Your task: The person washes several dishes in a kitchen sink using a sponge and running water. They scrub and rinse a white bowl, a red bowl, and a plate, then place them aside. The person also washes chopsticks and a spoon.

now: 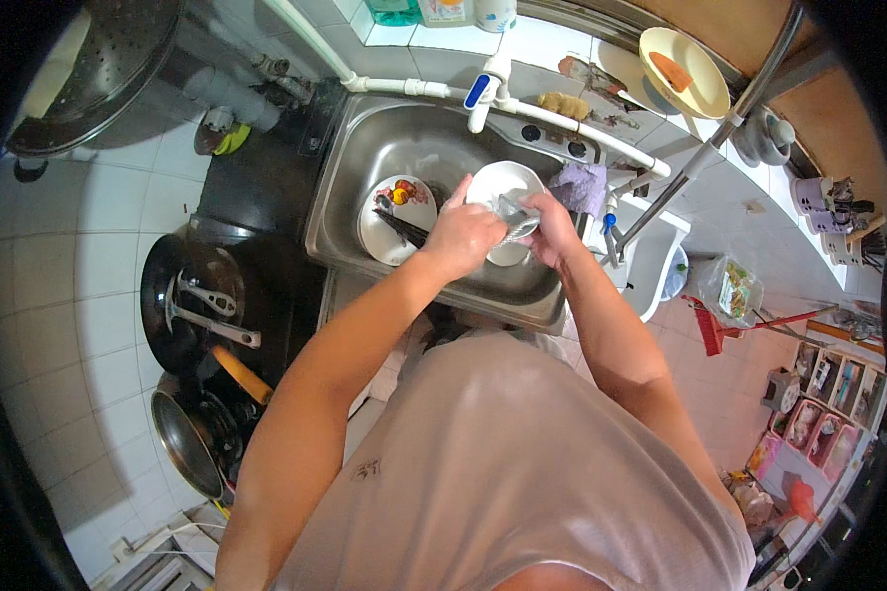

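In the stainless steel sink, my left hand and my right hand meet around a white bowl. My right thumb and fingers grip the bowl's near right side. Bunched between my hands is a pale grey, striped item, and my left fingers close on it; whether it is cloth or something stiffer is hard to tell. Another white dish shows partly beneath my hands. Left of my left hand lies a white plate with a red and yellow pattern, dark chopsticks resting across it.
A white faucet overhangs the sink's back edge. A purple cloth hangs at the right rim. On the left are a black wok holding metal utensils and a frying pan. A cream bowl sits on the tiled ledge.
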{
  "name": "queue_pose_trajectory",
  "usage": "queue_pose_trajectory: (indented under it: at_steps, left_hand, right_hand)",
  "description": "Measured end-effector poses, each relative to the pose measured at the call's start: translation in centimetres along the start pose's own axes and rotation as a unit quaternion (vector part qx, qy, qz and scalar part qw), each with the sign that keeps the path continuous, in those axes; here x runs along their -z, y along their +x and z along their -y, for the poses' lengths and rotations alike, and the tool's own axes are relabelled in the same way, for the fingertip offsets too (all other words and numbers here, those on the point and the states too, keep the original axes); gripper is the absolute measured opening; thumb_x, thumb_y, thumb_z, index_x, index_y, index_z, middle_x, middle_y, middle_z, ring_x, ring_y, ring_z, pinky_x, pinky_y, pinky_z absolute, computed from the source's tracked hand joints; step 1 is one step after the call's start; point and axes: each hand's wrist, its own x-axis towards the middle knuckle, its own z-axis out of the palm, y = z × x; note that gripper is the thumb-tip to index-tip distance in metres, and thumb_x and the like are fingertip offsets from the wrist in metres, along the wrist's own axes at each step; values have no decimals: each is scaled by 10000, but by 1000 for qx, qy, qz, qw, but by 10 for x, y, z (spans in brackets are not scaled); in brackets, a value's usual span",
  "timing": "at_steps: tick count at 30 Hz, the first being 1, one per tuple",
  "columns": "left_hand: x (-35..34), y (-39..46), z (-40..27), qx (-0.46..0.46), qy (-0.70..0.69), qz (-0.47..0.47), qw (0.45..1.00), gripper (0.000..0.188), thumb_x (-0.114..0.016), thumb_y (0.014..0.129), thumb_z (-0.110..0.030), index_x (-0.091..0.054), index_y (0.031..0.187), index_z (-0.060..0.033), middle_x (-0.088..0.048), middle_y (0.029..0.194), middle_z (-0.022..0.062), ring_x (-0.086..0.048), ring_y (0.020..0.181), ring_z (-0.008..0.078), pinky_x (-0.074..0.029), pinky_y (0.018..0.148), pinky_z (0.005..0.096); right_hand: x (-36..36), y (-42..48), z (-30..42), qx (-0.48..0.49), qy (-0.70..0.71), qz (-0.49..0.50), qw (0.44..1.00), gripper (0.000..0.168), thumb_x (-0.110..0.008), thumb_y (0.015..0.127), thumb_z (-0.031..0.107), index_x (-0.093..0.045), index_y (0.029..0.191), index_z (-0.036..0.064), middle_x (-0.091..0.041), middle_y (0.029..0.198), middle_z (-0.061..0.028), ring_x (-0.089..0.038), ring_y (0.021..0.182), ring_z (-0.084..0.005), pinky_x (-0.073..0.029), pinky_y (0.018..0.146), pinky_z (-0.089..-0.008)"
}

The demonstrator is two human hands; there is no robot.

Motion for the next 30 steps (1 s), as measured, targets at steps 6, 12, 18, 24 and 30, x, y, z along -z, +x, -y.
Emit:
queue_pose_trajectory:
  at_steps: [6, 12, 18, 24, 30]
  left_hand:
    - [15, 5, 4, 326, -596, -26, 734, 234, -718, 866, -142, -672, 1083, -67, -694, 932, 44, -657, 875, 202, -505, 834, 385]
    - [10, 1, 22, 484, -731, -224, 425, 346, -660, 939, -193, -566, 1231, -33, -650, 1122, 57, -646, 913, 193, -510, 816, 342]
    - [0, 7, 13, 464, -585, -277, 605, 284, -623, 968, -285, -644, 1058, -17, -674, 971, 75, -631, 820, 140, -510, 711, 295]
    - [-5, 8, -11, 325, -211, -203, 899, 361, -628, 915, -278, -644, 1181, -35, -549, 1222, 189, -515, 1142, 358, -393, 998, 419]
    - [-36, 11, 27, 458, -448, -224, 735, 359, -581, 948, -281, -628, 1256, -102, -519, 1274, 215, -492, 1204, 374, -374, 1033, 437]
  right_hand:
    - [5, 4, -1, -49, 218, 220, 950, 624, -487, 972, 532, -436, 1369, 53, -549, 1323, -177, -597, 1153, -371, -550, 884, -561]
    - [7, 4, -14, 24, 174, 247, 953, 486, -702, 895, 181, -500, 1318, 56, -601, 1266, -149, -650, 1078, -296, -588, 852, -490]
    - [-13, -7, -26, 36, 93, 155, 983, 217, -688, 905, 137, -650, 1094, 37, -704, 1016, -80, -696, 881, -192, -599, 755, -355]
    - [-32, -4, -37, 52, -2, 35, 998, 118, -687, 909, 134, -689, 990, 49, -696, 886, -10, -600, 712, -96, -496, 621, -258]
    - [-42, -12, -44, 106, -71, 53, 990, 123, -675, 903, 88, -687, 1004, 18, -690, 885, 1, -569, 723, -68, -466, 651, -241]
